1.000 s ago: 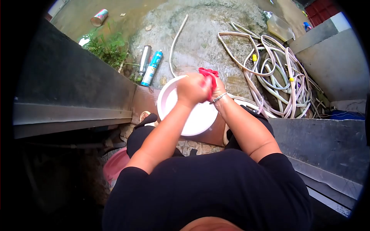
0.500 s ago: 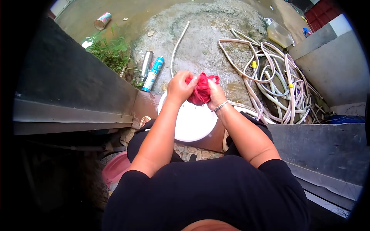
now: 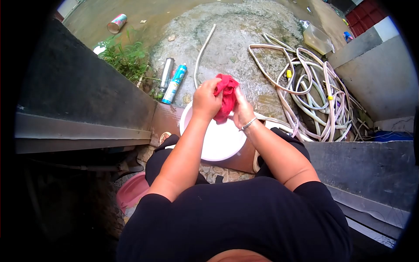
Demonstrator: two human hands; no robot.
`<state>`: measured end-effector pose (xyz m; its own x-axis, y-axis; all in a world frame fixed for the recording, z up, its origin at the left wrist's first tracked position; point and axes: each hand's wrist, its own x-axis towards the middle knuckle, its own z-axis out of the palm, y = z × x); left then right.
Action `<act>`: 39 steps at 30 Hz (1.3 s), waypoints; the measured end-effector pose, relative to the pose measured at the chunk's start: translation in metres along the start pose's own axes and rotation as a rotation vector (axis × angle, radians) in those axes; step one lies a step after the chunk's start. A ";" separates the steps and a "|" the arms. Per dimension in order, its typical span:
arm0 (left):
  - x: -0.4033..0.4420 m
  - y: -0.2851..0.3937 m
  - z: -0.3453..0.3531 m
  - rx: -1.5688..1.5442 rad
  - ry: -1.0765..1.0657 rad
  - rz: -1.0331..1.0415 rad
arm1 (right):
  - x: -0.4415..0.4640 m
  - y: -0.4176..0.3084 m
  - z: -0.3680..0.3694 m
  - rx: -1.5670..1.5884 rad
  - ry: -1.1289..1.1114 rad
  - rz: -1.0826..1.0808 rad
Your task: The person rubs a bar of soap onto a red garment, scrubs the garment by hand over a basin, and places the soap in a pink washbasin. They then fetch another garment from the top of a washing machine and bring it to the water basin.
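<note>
A bunched red cloth (image 3: 227, 98) is held between my two hands, over the far part of a round white basin (image 3: 220, 142). My left hand (image 3: 207, 99) grips the cloth's left side with curled fingers. On the other side, my right hand (image 3: 242, 110) presses against the cloth, its thumb up along the edge; a bracelet circles that wrist. The fingertips of both hands are partly hidden by the cloth. The lower end of the cloth hangs above the basin.
A tangled pale hose (image 3: 312, 83) lies at the right. Left of the basin are a blue spray can (image 3: 174, 84) and a silver can (image 3: 166, 74). Dark walls (image 3: 83, 83) flank both sides. A pink basin (image 3: 132, 191) sits low at the left.
The red cloth has turned from a compact wad into a longer upright bundle. My hands have shifted slightly around it, the right a little lower and leftward.
</note>
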<state>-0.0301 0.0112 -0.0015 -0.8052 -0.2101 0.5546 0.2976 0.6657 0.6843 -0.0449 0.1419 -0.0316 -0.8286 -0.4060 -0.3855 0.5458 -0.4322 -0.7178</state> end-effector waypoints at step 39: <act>0.005 -0.012 -0.014 -0.007 -0.186 -0.316 | 0.005 -0.011 -0.003 0.024 -0.023 -0.206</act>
<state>-0.0302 -0.0077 -0.0005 -0.9371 -0.2707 0.2204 0.0223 0.5838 0.8116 -0.0556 0.1466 -0.0276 -0.9200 -0.3253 -0.2187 0.3685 -0.5272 -0.7657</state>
